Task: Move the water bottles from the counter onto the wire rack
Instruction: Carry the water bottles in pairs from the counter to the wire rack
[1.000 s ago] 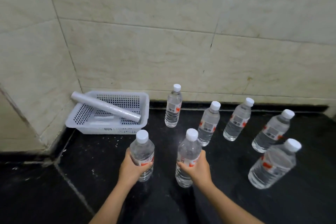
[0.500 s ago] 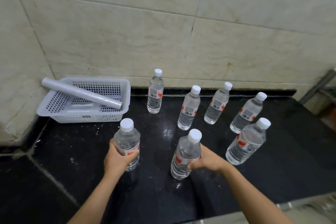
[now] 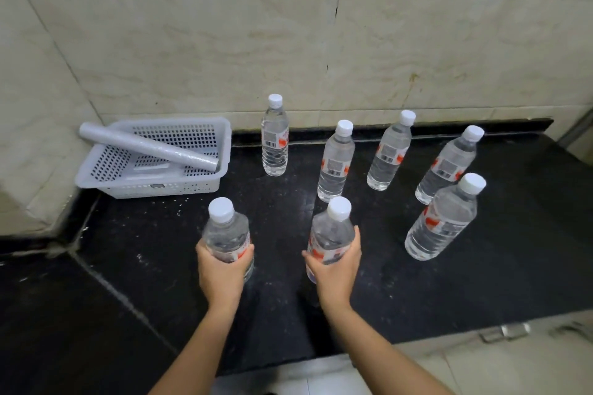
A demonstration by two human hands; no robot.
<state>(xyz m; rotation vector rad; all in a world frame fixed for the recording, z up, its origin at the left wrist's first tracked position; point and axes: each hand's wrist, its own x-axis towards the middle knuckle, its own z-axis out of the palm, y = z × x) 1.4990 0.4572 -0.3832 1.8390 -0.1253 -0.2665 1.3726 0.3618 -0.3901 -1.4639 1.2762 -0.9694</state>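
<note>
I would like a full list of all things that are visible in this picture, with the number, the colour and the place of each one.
counter: one, black, speckled, under everything.
wall: one, beige tiles, behind the counter and at its left.
basket: one, white perforated plastic, back left corner of the counter.
roll: one, pale grey, lying slantwise across the basket.
standing water bottles: five, clear with white caps and red-marked labels, upright, middle and right of the counter.
left held bottle: one, clear, white cap, near the front.
right held bottle: one, clear, white cap, near the front.
left grip: one, bare hand, curled round the left held bottle.
right grip: one, bare hand, curled round the right held bottle.
</note>
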